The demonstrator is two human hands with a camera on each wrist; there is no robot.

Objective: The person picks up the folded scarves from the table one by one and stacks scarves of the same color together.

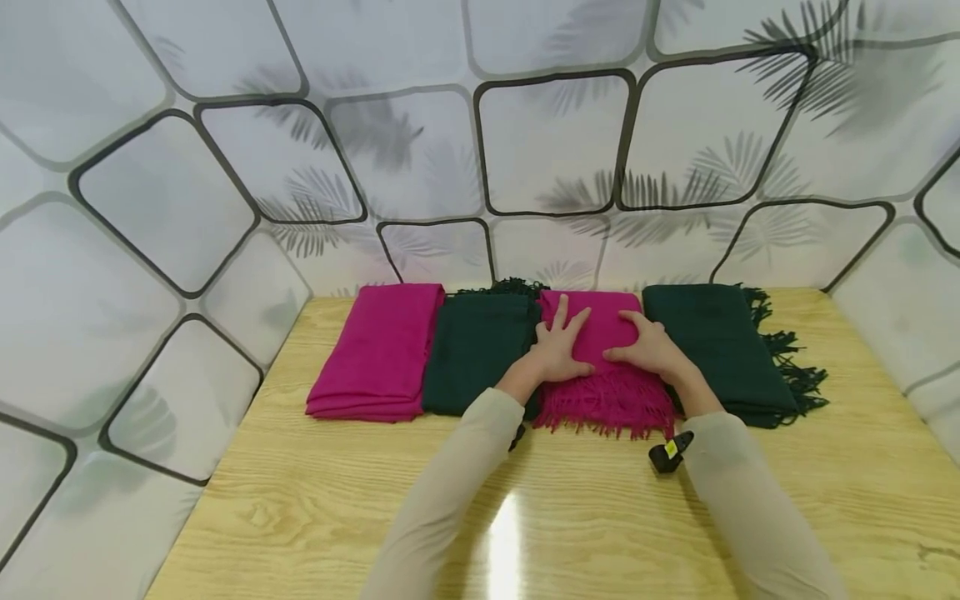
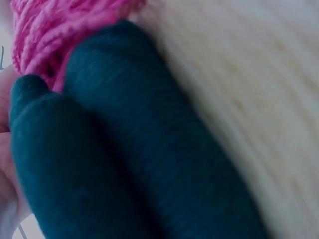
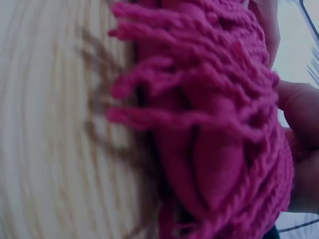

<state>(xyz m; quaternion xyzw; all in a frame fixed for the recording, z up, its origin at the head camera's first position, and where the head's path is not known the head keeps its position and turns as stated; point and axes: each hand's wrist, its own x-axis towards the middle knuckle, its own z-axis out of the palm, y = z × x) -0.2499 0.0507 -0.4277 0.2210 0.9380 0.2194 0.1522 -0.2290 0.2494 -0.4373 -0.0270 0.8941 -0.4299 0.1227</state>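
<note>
A folded magenta scarf point(image 1: 600, 312), its fringe point(image 1: 607, 400) toward the near side, lies third from the left in a row on the table. On its left part rests my left hand point(image 1: 553, 354), fingers spread and thumb pointing right. My right hand point(image 1: 651, 346) touches its right part, thumb and fingers apart and bent a little. Close up, the right wrist view shows the twisted fringe point(image 3: 224, 74) hanging over the folded layers. In the left wrist view, thick folds of a dark green scarf point(image 2: 164, 139) fill the middle, beside the magenta fringe point(image 2: 60, 25).
Another magenta scarf point(image 1: 382, 350) lies folded at the left end. Dark green folded scarves lie on either side of the handled one, one at the left point(image 1: 480, 350) and one at the right point(image 1: 708, 342). A patterned curtain point(image 1: 555, 142) stands behind the wooden table point(image 1: 322, 517).
</note>
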